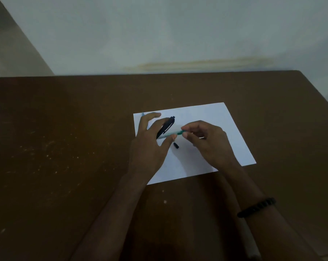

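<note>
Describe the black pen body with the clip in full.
The black pen body looks like dark plastic, with a clip along one side and a button at its far end. It slants above the paper, held by the left hand. By its near end lies a teal tube pinched by the right hand.

Our left hand [148, 146] and right hand [206, 142] crowd the near-left part of the white rectangular paper sheet [225, 129]. Between them sit the black clip-topped pen shell [166, 127], the translucent teal pen barrel [171, 134] and the small black cap piece [176, 145]. We find open passage over the sheet's far right part and across the brown wooden table [65, 138] on either side. The pale wall [178, 34] closes the far edge.
</note>
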